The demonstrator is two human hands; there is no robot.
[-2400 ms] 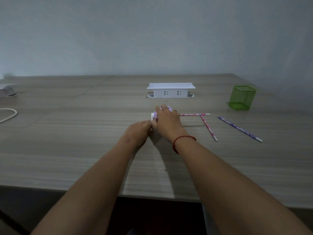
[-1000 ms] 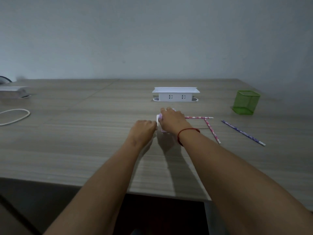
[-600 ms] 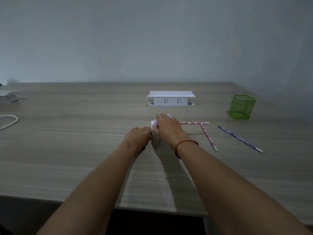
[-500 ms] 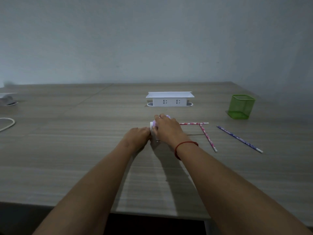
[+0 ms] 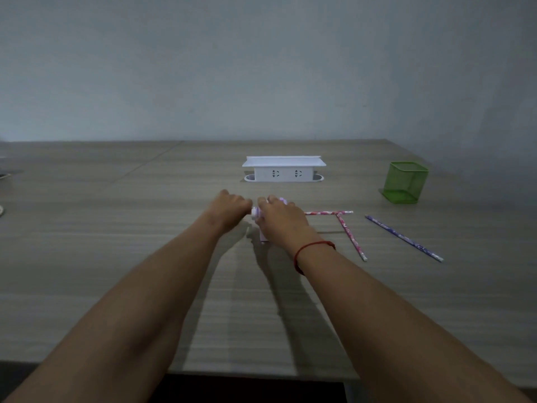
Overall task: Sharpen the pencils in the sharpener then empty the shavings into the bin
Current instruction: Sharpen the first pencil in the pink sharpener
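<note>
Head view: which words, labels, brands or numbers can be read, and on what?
None can be read.
Pencils: printed pattern, too blurred for lettering.
Socket box: plug holes only, no label.
Green bin: none.
Sharpener: mostly hidden by the right hand.

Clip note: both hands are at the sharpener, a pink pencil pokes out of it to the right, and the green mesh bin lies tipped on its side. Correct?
No: the head view shows the green mesh bin standing upright, not tipped. The rest holds: the left hand and right hand are at the sharpener, and a pink pencil pokes out of it to the right.
</note>
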